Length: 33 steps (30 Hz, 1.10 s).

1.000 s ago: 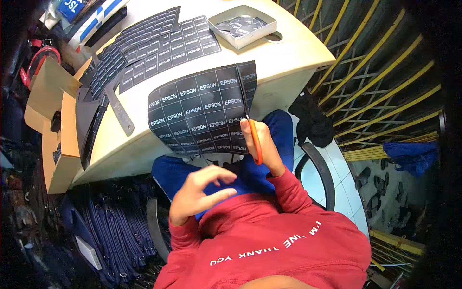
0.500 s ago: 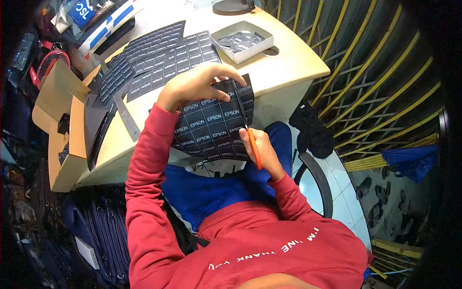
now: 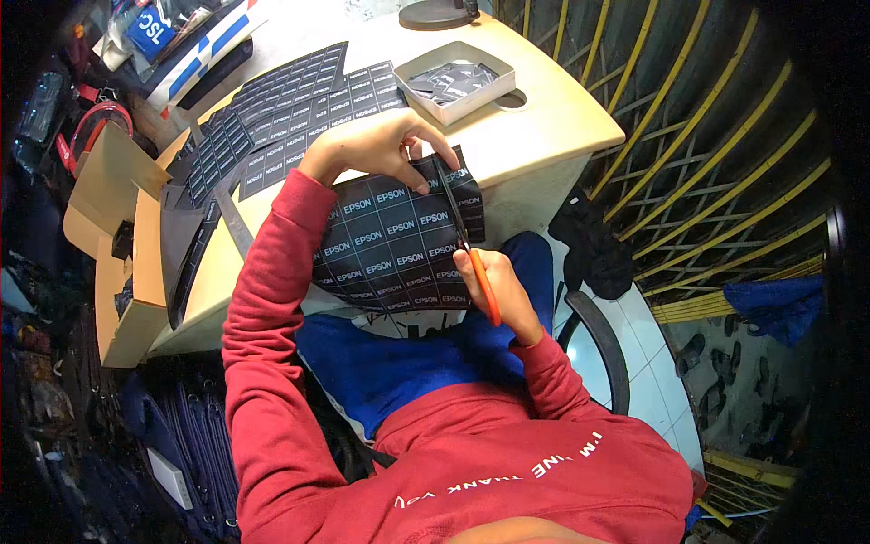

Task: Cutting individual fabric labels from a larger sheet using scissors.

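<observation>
My left hand (image 3: 390,150) pinches the top edge of a black sheet (image 3: 385,240) printed with a grid of white-lettered labels. The sheet hangs curved over the table's near edge, above my lap. My right hand (image 3: 498,286) grips orange-handled scissors (image 3: 483,286), whose blades point up along a grid line close to the sheet's right side. A narrow strip of labels stands to the right of the blades. The upper blade tip lies near my left fingers.
On the wooden table (image 3: 553,118) lie more printed sheets (image 3: 313,113), a metal ruler (image 3: 233,220) and a white box (image 3: 450,83) of cut labels. A cardboard box (image 3: 131,272) stands left. A yellow folding gate (image 3: 698,136) is at right.
The sheet's lower part has swung slightly left and down. The scissors have shifted a little down and right, with their blades looking wider apart.
</observation>
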Motion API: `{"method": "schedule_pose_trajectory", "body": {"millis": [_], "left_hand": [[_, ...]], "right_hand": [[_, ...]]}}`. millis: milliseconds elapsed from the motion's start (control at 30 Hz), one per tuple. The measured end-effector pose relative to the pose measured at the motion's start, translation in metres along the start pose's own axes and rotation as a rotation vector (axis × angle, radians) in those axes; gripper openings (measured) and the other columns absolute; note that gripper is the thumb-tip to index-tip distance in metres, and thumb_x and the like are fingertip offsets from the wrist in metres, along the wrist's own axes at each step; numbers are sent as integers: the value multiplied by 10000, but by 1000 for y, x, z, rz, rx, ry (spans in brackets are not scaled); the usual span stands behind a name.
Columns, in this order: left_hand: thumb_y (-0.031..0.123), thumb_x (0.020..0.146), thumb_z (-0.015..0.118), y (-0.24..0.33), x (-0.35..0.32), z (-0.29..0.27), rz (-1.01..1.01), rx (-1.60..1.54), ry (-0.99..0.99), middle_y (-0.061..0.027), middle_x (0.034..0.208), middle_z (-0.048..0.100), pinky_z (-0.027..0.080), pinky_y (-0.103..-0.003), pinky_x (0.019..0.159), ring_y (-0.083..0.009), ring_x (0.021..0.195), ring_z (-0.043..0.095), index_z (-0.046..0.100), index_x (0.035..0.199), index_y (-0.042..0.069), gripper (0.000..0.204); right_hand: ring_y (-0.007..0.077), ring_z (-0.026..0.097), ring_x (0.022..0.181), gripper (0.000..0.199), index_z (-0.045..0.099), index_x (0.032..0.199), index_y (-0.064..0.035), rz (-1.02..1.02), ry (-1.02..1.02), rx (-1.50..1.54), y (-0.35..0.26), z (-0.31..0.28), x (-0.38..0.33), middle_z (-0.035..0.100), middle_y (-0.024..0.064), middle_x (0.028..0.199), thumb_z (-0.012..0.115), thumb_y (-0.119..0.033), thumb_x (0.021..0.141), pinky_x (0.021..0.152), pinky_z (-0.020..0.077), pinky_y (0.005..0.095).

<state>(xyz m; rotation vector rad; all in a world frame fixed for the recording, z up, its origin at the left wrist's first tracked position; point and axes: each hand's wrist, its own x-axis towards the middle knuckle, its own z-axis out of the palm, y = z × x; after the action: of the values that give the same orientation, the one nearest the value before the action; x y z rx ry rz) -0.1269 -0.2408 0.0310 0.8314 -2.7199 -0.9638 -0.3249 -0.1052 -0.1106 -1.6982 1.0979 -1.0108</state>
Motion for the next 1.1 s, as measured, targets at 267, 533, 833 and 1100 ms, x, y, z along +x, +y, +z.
{"method": "schedule_pose_trajectory", "body": {"millis": [267, 533, 833, 1100], "left_hand": [[24, 615, 787, -5, -1, -3, -61, -69, -17, 50, 885, 646, 330, -194, 499, -32, 566, 347, 686, 1056, 112, 461], [107, 620, 794, -8, -25, -33, -108, 52, 104, 89, 626, 398, 259, -229, 502, -47, 564, 308, 687, 1074, 124, 467], [101, 633, 772, -65, -69, -73, -307, 98, 427, 63, 731, 541, 326, -226, 545, -50, 610, 356, 690, 1065, 112, 440], [182, 616, 807, -116, -108, -99, -553, 428, 959, -168, 995, 674, 518, -321, 801, -237, 905, 664, 673, 1072, 84, 486]], "right_hand": [[136, 327, 500, 491, 467, 627, 10, -26, -4, -17, -3, -3, 1, 340, 89, 521, 510, -364, 943, 468, 342, 340], [113, 309, 506, 502, 423, 613, -5, 8, 15, 56, -1, -7, -12, 322, 50, 523, 493, -370, 950, 455, 314, 323], [43, 371, 374, 525, 461, 645, -56, 31, 28, 223, 1, -10, -22, 382, -32, 473, 401, -471, 961, 351, 270, 201], [77, 438, 470, 567, 504, 630, -35, 171, 4, 163, -4, -12, -33, 447, -2, 515, 428, -502, 941, 445, 349, 245]]}}
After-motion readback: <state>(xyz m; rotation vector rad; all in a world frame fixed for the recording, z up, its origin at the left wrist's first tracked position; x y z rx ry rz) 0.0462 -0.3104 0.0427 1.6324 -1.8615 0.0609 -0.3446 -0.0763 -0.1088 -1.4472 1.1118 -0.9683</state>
